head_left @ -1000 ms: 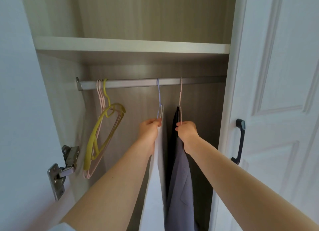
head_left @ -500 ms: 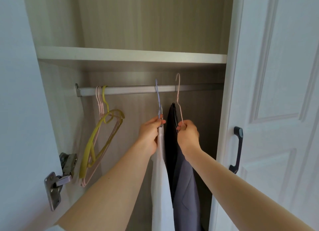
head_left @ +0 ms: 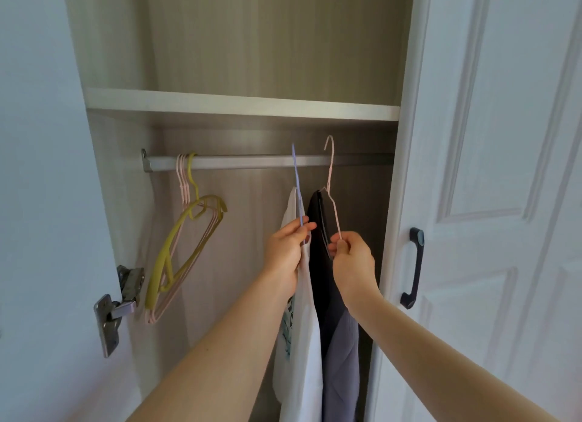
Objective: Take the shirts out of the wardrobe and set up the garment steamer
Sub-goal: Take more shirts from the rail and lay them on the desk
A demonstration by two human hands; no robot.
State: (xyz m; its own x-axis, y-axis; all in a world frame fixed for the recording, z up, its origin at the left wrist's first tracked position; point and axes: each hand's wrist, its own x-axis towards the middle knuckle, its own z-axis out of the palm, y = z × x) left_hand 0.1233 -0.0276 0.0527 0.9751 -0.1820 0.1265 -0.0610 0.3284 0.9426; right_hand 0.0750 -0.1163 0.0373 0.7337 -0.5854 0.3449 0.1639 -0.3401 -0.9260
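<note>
Inside the open wardrobe, my left hand (head_left: 285,251) grips the blue hanger (head_left: 296,175) that carries a white shirt (head_left: 299,343). My right hand (head_left: 351,262) pinches the pink hanger (head_left: 330,175) that carries a dark shirt (head_left: 324,264) with a grey-purple garment (head_left: 341,374) below it. Both hanger hooks stand in front of the metal rail (head_left: 245,162), their tips above it. The two shirts hang side by side, touching. No garment steamer is in view.
Several bare hangers, one yellow (head_left: 176,248) and the others pink, hang at the rail's left end. A shelf (head_left: 239,106) runs above the rail. The right door (head_left: 491,201) with a dark handle (head_left: 414,267) stands open; a metal hinge (head_left: 116,302) sits on the left door.
Both hangers have been lifted: their hooks rose from resting on the rail to standing above and in front of it. My hands slid lower on the hangers and drew nearer to me.
</note>
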